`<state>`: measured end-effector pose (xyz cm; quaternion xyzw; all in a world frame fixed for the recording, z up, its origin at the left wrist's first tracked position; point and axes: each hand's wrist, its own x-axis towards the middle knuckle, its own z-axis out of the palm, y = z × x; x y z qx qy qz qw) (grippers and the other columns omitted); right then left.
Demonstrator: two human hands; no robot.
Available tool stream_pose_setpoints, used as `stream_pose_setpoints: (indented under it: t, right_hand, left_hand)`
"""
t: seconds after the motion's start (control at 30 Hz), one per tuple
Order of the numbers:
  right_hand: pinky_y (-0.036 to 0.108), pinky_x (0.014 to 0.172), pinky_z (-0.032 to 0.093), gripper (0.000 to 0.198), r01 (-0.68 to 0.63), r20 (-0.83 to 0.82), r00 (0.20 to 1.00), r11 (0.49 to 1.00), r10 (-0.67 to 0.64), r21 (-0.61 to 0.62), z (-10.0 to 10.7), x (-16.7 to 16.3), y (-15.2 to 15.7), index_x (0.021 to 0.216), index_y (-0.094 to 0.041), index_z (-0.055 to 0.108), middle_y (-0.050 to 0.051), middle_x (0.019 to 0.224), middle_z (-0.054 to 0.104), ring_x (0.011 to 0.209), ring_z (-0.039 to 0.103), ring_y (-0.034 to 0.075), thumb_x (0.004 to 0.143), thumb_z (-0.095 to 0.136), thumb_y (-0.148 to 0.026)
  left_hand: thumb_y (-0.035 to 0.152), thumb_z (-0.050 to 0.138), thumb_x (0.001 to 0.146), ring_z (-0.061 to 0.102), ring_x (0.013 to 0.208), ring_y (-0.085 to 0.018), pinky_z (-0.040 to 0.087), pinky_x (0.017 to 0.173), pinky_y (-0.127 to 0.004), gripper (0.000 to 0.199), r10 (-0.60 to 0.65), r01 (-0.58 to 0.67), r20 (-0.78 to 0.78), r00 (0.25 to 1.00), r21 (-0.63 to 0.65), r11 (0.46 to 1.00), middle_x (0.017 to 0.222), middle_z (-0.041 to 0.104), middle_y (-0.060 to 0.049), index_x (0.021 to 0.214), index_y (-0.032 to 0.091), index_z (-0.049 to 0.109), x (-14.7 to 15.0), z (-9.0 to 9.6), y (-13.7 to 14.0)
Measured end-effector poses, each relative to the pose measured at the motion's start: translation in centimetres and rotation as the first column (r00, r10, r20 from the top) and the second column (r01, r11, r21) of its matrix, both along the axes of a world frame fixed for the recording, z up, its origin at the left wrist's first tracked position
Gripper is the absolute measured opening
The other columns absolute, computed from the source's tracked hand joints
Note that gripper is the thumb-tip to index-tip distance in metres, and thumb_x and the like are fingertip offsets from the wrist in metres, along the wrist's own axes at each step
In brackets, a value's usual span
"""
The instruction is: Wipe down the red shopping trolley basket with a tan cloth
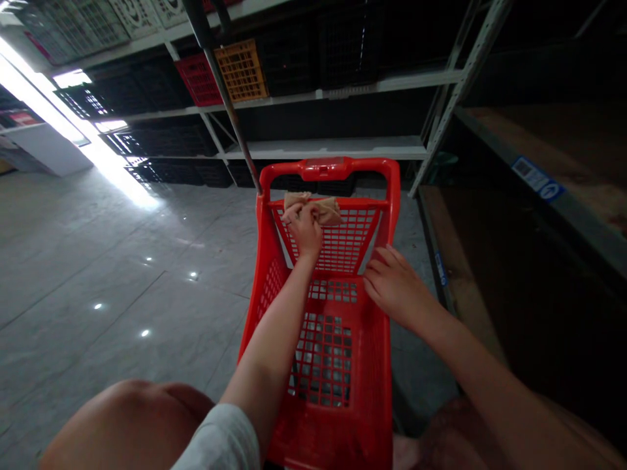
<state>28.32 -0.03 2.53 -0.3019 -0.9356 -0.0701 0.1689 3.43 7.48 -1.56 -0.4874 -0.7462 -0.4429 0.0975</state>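
Observation:
A red plastic shopping cart (pixel 362 365) stands right in front of me, its handle (pixel 362 166) at the far end and its basket open toward me. My left hand (pixel 306 230) reaches across the basket and presses a tan cloth (pixel 327 210) against the top bar of the far grid panel. On the right, my right hand (pixel 394 284) rests over the cart's right rim, fingers bent loosely over the edge and nothing visible in them. Some of its fingertips reach inside the basket.
A metal pole (pixel 235 124) rises by the cart's left corner. Behind stands a shelf rack (pixel 343 149) with dark crates, a red crate (pixel 200 78) and a yellow crate (pixel 241 70). Wooden shelving (pixel 563 137) with blue labels lies close on the right. Grey tile floor (pixel 122 281) stretches left.

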Motion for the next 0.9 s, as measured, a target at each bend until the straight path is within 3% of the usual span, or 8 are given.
stream_pose_setpoints:
  t: [0.2,0.27,0.37,0.47,0.57,0.67,0.77,0.9]
  right_hand:
    - [0.059,0.128,0.046,0.033,0.0,0.006,1.0,1.0,0.0,0.008,0.2,-0.2,0.1,0.088,-0.02,0.084,0.012,0.095,0.081,0.127,0.067,0.039,0.103,0.055,-0.017]
    - [0.058,0.128,0.046,0.034,0.003,0.004,1.0,1.0,-0.004,0.021,0.1,-0.1,0.1,0.088,-0.022,0.083,0.011,0.094,0.08,0.127,0.067,0.038,0.103,0.053,-0.018]
    - [0.057,0.128,0.044,0.034,0.006,0.007,1.0,0.999,-0.006,0.032,-0.1,-0.1,0.1,0.09,-0.024,0.083,0.01,0.097,0.08,0.128,0.066,0.037,0.104,0.052,-0.018]
    - [0.057,0.129,0.042,0.033,0.004,0.01,1.0,1.0,-0.004,0.018,-0.1,0.0,0.0,0.091,-0.022,0.083,0.013,0.099,0.08,0.13,0.064,0.037,0.104,0.053,-0.018]
    - [0.057,0.13,0.041,0.032,0.012,0.008,1.0,1.0,-0.012,-0.008,0.0,0.0,-0.1,0.092,-0.019,0.083,0.014,0.099,0.08,0.13,0.064,0.037,0.104,0.054,-0.017]
    - [0.06,0.13,0.04,0.033,0.018,0.022,1.0,0.999,-0.017,-0.043,0.0,0.0,0.0,0.091,-0.019,0.083,0.013,0.098,0.079,0.133,0.062,0.037,0.105,0.053,-0.018]
    - [0.061,0.132,0.036,0.031,0.017,0.008,1.0,0.994,-0.016,-0.108,-0.1,0.1,0.3,0.09,-0.02,0.082,0.014,0.098,0.079,0.137,0.061,0.036,0.104,0.054,-0.018]
    - [0.068,0.132,0.033,0.03,0.006,-0.066,0.998,0.985,-0.018,-0.17,-0.7,0.1,1.0,0.102,-0.019,0.082,0.014,0.112,0.08,0.141,0.059,0.037,0.103,0.053,-0.018]
  left_hand:
    - [0.009,0.056,0.086,0.066,0.118,-0.032,0.066,0.098,-0.053,0.031,-0.094,0.102,0.041,0.995,-0.301,0.948,0.111,0.068,-0.011,0.098,0.032,0.073,-0.3,-11.2,-7.8]
    - [0.015,0.057,0.089,0.069,0.112,-0.033,0.068,0.089,-0.054,0.023,-0.064,0.086,0.07,0.996,-0.38,0.921,0.104,0.068,-0.01,0.098,0.03,0.072,-0.4,-13.0,-9.4]
    - [0.018,0.056,0.093,0.069,0.115,-0.033,0.064,0.099,-0.057,0.02,-0.006,0.03,0.064,0.998,-0.384,0.923,0.109,0.069,-0.011,0.101,0.027,0.072,-0.6,-11.5,-8.2]
    - [0.013,0.048,0.1,0.061,0.132,-0.032,0.055,0.116,-0.059,0.028,0.101,-0.087,0.044,0.994,-0.251,0.964,0.132,0.065,-0.014,0.11,0.023,0.072,-0.8,-6.2,-4.0]
    - [0.009,0.049,0.1,0.053,0.146,-0.034,0.052,0.12,-0.058,0.033,0.171,-0.17,0.088,0.981,-0.016,0.985,0.146,0.058,-0.016,0.121,0.021,0.072,-1.1,-0.3,-0.1]
    - [0.009,0.049,0.103,0.045,0.154,-0.035,0.045,0.127,-0.059,0.036,0.142,-0.146,0.105,0.984,0.03,0.989,0.153,0.053,-0.017,0.128,0.023,0.071,-1.3,2.5,1.3]
    - [0.009,0.048,0.105,0.045,0.152,-0.033,0.041,0.129,-0.057,0.032,0.123,-0.121,0.089,0.989,-0.025,0.992,0.151,0.054,-0.018,0.124,0.021,0.071,-1.2,0.3,-0.2]
    - [0.009,0.046,0.107,0.054,0.141,-0.033,0.048,0.121,-0.056,0.027,0.095,-0.047,0.102,0.99,-0.394,0.918,0.148,0.056,-0.022,0.123,0.017,0.066,0.0,-6.6,-5.8]
